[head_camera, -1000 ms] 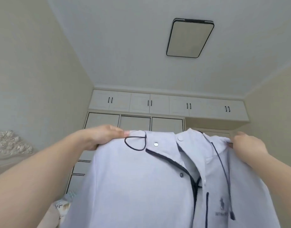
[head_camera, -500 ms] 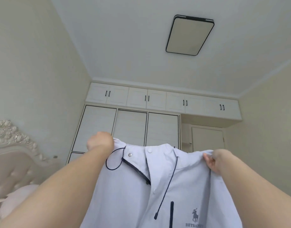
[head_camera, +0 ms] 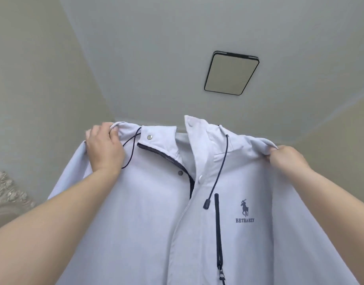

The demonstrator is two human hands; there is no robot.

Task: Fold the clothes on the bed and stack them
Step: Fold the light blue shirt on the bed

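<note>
Head view, nearest first: two bare forearms reach up toward the pale grey hooded jacket (head_camera: pixel 148 212), which hangs spread in the air in front of the person and fills the lower frame. The left hand (head_camera: pixel 104 150) has its fingers closed on a bunch of fabric at the jacket's shoulder, beside the dark drawcord loop. The right hand (head_camera: pixel 285 159) pinches the opposite shoulder seam, fingers curled shut around the cloth.

The jacket looks thin, soft and light; it drapes freely and wrinkles at both grips, so it should fold easily but may slide on itself. The shoulders seem the right holds for keeping it square. The loose drawcord (head_camera: pixel 218 173) with its toggle and the half-open zipper (head_camera: pixel 166 159) just left of the collar could snag or bunch in a fold.

Beyond the jacket, an ornate headboard (head_camera: pixel 6 192) shows at its lower left, and a rectangular ceiling light (head_camera: pixel 231 73) sits above the collar. The bed, any other clothes, and the jacket's hem and sleeves are out of view.
</note>
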